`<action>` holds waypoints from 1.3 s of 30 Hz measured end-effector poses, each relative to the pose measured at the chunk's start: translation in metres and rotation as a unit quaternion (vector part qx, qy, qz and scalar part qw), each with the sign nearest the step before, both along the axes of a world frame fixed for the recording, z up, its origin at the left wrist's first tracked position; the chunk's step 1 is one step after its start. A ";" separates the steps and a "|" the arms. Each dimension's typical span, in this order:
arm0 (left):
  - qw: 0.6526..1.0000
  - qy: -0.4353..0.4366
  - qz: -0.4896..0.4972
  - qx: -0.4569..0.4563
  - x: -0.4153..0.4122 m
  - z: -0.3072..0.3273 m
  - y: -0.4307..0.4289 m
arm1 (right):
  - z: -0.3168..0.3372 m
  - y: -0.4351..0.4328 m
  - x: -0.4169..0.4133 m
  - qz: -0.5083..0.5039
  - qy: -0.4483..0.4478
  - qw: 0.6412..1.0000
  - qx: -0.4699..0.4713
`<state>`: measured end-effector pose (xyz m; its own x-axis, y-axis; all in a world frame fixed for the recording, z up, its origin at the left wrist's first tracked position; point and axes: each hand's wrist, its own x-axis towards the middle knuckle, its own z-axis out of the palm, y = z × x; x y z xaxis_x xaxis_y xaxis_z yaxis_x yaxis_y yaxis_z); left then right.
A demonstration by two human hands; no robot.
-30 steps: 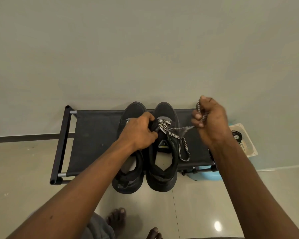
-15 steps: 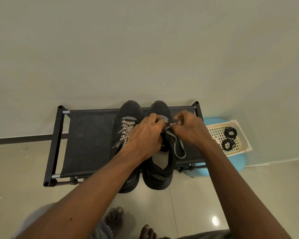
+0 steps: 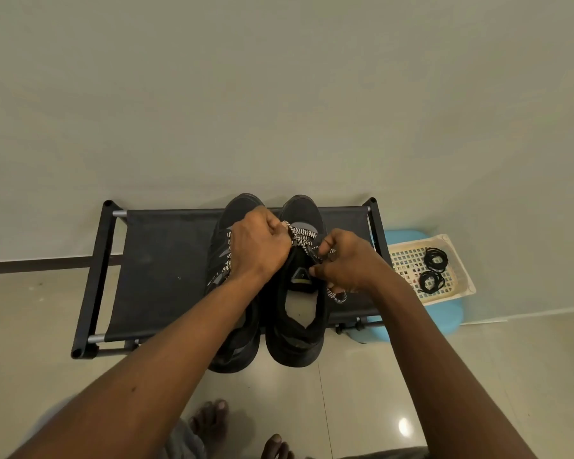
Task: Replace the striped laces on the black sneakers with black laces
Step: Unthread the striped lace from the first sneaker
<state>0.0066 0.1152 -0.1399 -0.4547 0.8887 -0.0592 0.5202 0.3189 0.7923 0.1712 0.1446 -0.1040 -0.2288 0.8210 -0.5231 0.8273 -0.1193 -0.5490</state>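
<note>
Pinching the striped lace (image 3: 304, 236) in left hand (image 3: 258, 248) and right hand (image 3: 349, 264), they risk tugging the sneaker (image 3: 297, 326), which overhangs the front edge of the rack (image 3: 166, 260), down onto the floor (image 3: 378, 376).

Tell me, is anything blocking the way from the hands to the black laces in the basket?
Nothing visible. The black laces lie uncovered in the basket, right of the rack. The left hand and right hand, though, both grip the striped lace on one sneaker.
</note>
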 end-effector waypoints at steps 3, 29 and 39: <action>0.999 -0.041 -0.011 -0.006 -0.001 0.004 0.001 | -0.001 0.001 0.001 0.010 -0.017 1.000 0.024; 0.968 -0.233 -0.013 -0.091 -0.012 0.021 0.012 | 0.010 -0.044 -0.026 -0.071 -0.175 0.973 0.135; 0.949 -0.293 -0.033 -0.107 0.011 0.028 0.013 | 0.018 -0.034 -0.013 -0.010 -0.188 0.977 0.098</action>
